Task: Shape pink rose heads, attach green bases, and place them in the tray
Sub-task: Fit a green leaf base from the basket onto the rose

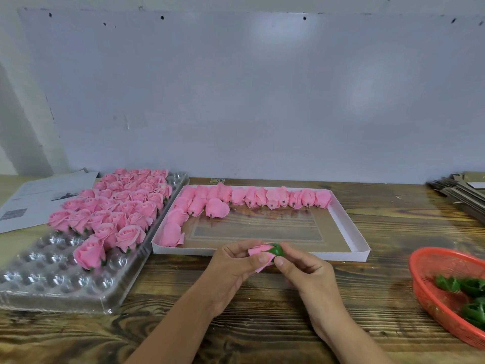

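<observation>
Grained wooden desk [262, 324]: left hand [231, 269] grip grasps soft pink rose head [258, 252]; right hand [301, 269] grip pinches its glossy green base [277, 250].

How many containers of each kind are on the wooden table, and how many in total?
Clear plastic tray: 1
White cardboard tray: 1
Red basket: 1
Total: 3
</observation>
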### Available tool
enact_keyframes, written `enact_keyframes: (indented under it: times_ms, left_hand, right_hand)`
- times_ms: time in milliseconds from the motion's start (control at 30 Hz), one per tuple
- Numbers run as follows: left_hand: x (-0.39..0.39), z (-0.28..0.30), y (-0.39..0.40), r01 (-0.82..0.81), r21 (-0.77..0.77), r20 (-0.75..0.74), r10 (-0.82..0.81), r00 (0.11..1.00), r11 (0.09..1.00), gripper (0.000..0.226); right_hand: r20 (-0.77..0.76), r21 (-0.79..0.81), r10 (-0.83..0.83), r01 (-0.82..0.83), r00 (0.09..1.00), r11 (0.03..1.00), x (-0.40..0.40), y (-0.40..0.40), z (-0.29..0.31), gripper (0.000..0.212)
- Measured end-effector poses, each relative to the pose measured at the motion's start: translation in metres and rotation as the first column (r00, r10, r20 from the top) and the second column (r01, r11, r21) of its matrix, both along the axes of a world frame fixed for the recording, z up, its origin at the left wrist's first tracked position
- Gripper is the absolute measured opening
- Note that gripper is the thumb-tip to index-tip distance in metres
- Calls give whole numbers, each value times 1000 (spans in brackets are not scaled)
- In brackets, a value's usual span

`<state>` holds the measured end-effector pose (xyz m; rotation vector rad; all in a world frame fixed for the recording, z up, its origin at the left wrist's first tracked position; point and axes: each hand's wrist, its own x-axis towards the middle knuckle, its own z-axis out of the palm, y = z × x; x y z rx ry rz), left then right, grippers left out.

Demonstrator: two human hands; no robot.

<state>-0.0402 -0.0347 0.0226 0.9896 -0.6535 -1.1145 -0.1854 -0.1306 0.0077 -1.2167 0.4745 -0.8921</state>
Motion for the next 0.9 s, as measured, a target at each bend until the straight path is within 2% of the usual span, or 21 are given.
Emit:
enact_keyframes:
  times_ms: [167, 367, 567, 700, 900]
  left_hand:
    - [1, 2, 1, -21, 2, 10, 21, 1000, 1000, 30]
    - [1, 2, 1, -13, 23, 20, 12, 1000, 1000, 33]
    - [2, 3, 3, 11, 34, 104, -15, 994, 999, 36]
    - [3, 2, 3, 4, 52, 137, -11, 990, 999, 32]
    - [4, 1, 4, 27, 81, 114, -36, 993, 996, 37]
  right_hand:
    - [-74, -1, 24, -24, 997, 1000, -3, 1, 3, 25]
    - [-71, -25, -40, 38, 997, 999, -5, 0, 5, 20]
    - [-110, -19, -34, 32, 993, 999, -6, -2, 6, 11]
    - [-158, -127, -53, 33, 986, 991, -8, 0, 8, 23]
    - [-178, -175, -52, 20, 983, 984, -11, 1, 10, 23]
